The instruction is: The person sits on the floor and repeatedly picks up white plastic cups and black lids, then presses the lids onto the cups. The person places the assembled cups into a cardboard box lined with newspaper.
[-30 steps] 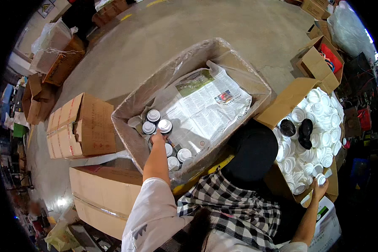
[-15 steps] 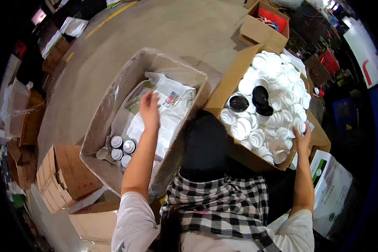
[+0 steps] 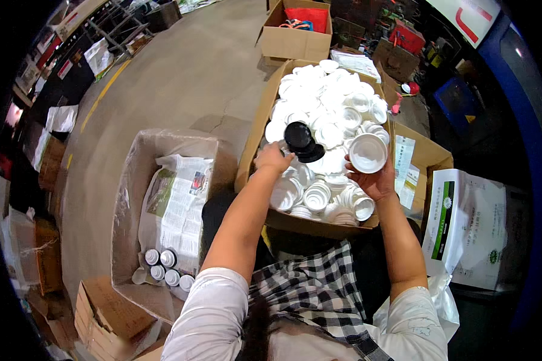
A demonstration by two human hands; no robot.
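Observation:
A cardboard box (image 3: 247,157) in front of me is heaped with round white plastic lids (image 3: 319,87). My right hand (image 3: 376,182) grips a white lid (image 3: 368,153) from below, its round face turned up. On the heap lie black round lids (image 3: 298,136), partly overlapping. Just left of them, my left hand (image 3: 273,159) has its fingers closed over a dark edge, seemingly another black lid, mostly hidden by the hand. To the left, a second carton (image 3: 123,201) is lined with newspaper (image 3: 180,210). Several small white-topped pieces with dark bands (image 3: 167,259) stand at its near end.
Beyond the lid box stands a carton (image 3: 295,43) with red and blue items. A white printed box (image 3: 464,228) is at my right, beside an open cardboard flap (image 3: 424,157). Another brown carton (image 3: 111,310) sits at the lower left. Concrete floor (image 3: 180,90) stretches ahead.
My left hand has moved from above the newspaper-lined carton to the black lids. My right hand has lifted a white lid from the heap's right side. The view has swung right.

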